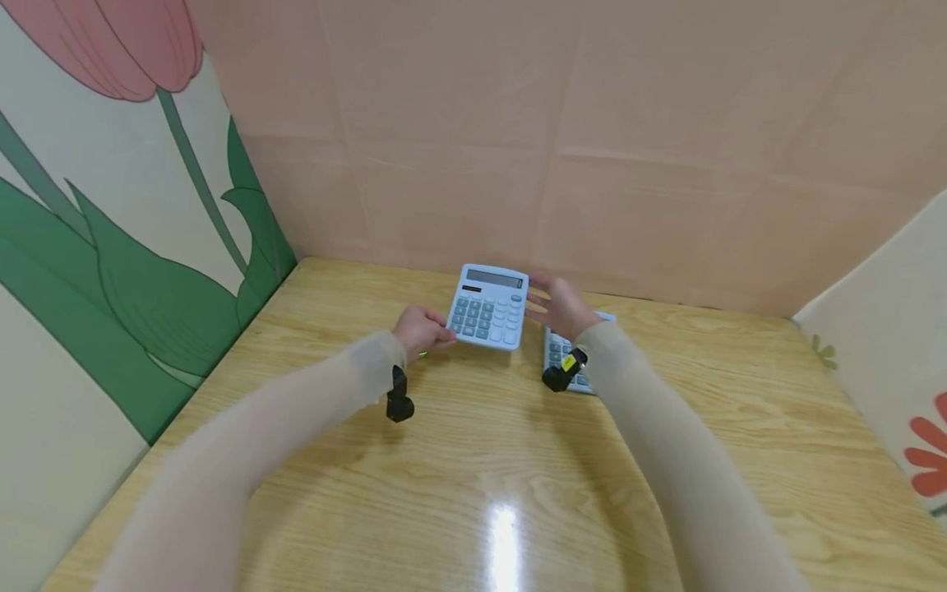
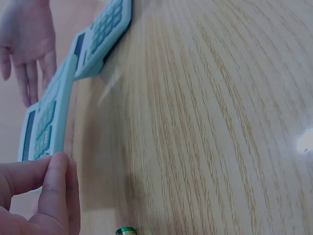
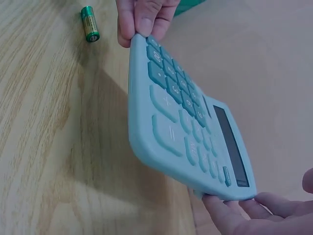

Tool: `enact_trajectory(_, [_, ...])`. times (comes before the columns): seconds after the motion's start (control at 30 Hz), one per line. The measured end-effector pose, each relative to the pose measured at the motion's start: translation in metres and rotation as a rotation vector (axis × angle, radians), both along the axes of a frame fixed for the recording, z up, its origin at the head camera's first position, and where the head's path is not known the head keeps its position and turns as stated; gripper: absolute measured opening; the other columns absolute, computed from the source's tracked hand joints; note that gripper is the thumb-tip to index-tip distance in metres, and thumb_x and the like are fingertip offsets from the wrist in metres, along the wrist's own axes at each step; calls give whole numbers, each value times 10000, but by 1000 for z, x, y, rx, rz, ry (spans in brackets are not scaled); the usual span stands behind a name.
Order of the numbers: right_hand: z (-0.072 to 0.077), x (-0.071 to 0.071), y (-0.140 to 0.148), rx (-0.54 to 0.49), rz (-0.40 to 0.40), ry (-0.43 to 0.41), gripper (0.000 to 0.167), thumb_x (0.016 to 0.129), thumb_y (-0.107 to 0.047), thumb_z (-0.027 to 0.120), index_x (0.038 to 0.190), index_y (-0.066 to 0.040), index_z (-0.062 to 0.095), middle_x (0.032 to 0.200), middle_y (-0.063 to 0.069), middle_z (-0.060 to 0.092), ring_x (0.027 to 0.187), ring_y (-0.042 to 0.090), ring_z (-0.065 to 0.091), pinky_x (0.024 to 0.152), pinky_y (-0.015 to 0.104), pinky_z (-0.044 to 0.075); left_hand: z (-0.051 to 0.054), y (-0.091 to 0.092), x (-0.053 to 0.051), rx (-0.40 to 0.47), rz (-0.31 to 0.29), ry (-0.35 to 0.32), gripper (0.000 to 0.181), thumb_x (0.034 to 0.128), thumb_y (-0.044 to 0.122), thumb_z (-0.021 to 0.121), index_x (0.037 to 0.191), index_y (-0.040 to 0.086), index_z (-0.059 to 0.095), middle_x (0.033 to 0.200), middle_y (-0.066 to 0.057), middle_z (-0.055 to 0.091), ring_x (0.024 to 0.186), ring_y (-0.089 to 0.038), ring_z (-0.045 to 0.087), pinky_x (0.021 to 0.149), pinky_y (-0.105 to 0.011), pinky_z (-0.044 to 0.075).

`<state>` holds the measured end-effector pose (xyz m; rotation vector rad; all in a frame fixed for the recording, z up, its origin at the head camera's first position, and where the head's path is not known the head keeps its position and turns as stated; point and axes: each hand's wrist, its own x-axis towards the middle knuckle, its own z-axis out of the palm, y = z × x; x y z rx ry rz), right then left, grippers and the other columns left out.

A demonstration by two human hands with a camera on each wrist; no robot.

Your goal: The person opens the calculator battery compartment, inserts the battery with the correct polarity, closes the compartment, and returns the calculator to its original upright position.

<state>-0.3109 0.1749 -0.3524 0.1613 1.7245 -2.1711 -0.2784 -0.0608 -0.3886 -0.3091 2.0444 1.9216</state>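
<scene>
A light blue calculator (image 1: 488, 306) is held up off the table, tilted with its keys and display facing me. My left hand (image 1: 422, 330) pinches its lower left corner between thumb and fingers, also visible in the left wrist view. At its right edge, the fingers of my right hand (image 1: 562, 306) are extended and touch the side and underside near the display, the thumb standing apart in the right wrist view. A second light blue calculator (image 2: 108, 24) lies on the table below my right wrist, partly covered by it in the head view.
A green and gold battery (image 3: 90, 23) lies on the wooden table (image 1: 459, 460) beside my left hand. Behind the table rises a pink backdrop (image 1: 444, 164). A tulip-printed panel (image 1: 133, 247) stands at the left and a flowered one (image 1: 895, 329) at the right.
</scene>
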Motion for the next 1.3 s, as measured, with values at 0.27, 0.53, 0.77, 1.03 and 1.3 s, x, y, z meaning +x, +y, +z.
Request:
enact_trajectory(0.27, [-15, -9, -2, 13, -21, -37, 474, 1051, -226, 274, 1491, -72, 189, 1589, 105, 131, 1442, 322, 176, 1190, 440, 233, -3, 5, -1, -52, -23, -35, 314, 823, -173, 636, 1114, -126, 528, 934, -170, 569, 732, -192, 651, 812, -287, 586])
enact_trajectory(0.53, [-25, -9, -6, 30, -54, -80, 545, 1045, -200, 269, 1544, -101, 76, 1607, 101, 98, 1455, 318, 165, 1197, 419, 231, -11, 9, 0, -125, -26, -60, 364, 799, -187, 651, 1138, -134, 531, 960, -178, 572, 869, -278, 692, 803, -293, 590])
enact_trajectory(0.77, [-31, -8, -7, 64, -19, -82, 565, 1058, -274, 228, 1546, -61, 38, 1620, 105, 60, 1476, 319, 116, 1219, 437, 153, -22, 11, -8, -204, -45, -72, 257, 779, -186, 672, 1006, -118, 572, 961, -200, 620, 757, -233, 700, 686, -256, 598])
enact_trajectory(1.03, [-31, -7, -10, 82, -4, -98, 596, 1064, -349, 228, 1546, -48, 48, 1628, 81, 54, 1492, 291, 84, 1227, 426, 117, -28, 10, -10, -252, -47, -82, 290, 782, -148, 698, 1050, -122, 590, 977, -196, 630, 683, -182, 677, 688, -245, 597])
enact_trajectory(1.3, [-30, -5, -11, 82, 3, -106, 593, 1067, -344, 211, 1547, -53, 17, 1630, 77, 34, 1494, 295, 66, 1229, 434, 99, -25, 12, -10, -382, -78, -60, 298, 764, -116, 734, 1021, -93, 585, 920, -148, 609, 651, -161, 651, 647, -238, 593])
